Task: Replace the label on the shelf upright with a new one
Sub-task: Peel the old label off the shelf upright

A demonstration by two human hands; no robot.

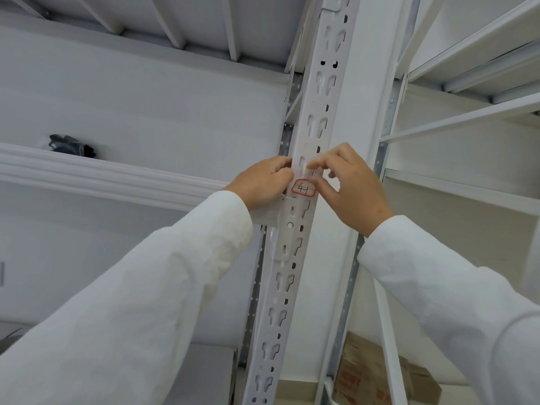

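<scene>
White slotted shelf upright (295,258), with your two hands at mid-height. Your left hand (264,182) rests curled against its left edge; your right hand (349,182) pinches something pale, fingertips together, directly above the red-bordered label (304,188) stuck on the upright's face.

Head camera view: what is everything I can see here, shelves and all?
Shelf upright: one, white, slotted metal, running up the middle.
Label: one, white with a red border and handwritten marks, stuck on the upright between the hands.
Shelf beam: one, white, left of the upright.
Dark bundle: one, black, on the left shelf; too blurred to identify.
Cardboard boxes: at least one, brown with red print, lower right.
Sleeves: two, white, from the bottom corners.
Left hand: fingertips at the upright's left edge, above the label.
Right hand: fingertips pinched on the upright just above the label.
</scene>
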